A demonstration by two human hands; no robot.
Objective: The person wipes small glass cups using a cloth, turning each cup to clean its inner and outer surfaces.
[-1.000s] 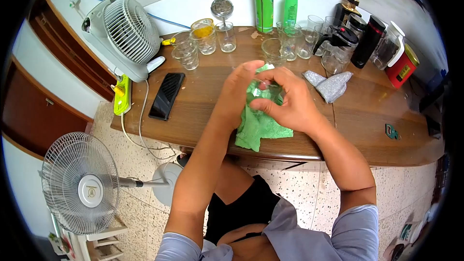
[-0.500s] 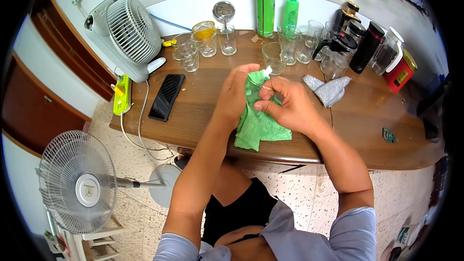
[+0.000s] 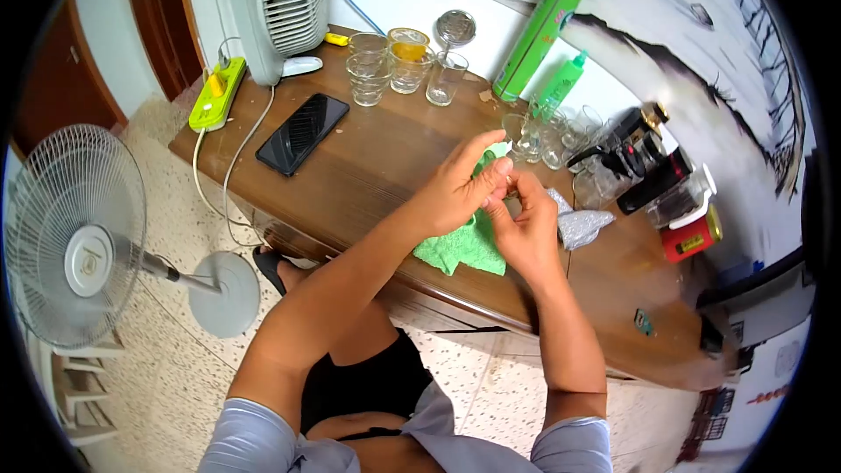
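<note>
Left hand (image 3: 460, 188) part-open, fingers stretched, thumb bent in. Right hand (image 3: 531, 232) curled, thumb and fingertips close by left thumb. Cannot tell what either grips. Nubbly green cloth (image 3: 464, 250) under and between both, near front edge of brown wooden table (image 3: 377, 158). Clear glass tumblers (image 3: 554, 153) just beyond. Best handling, I'd judge: light fingertip pressure, cloth bunched in palm, knuckles clear of tumblers.

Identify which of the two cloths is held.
The green cloth, its upper part in the left hand; the silvery-grey cloth lies on the table, right of the right hand.
</note>
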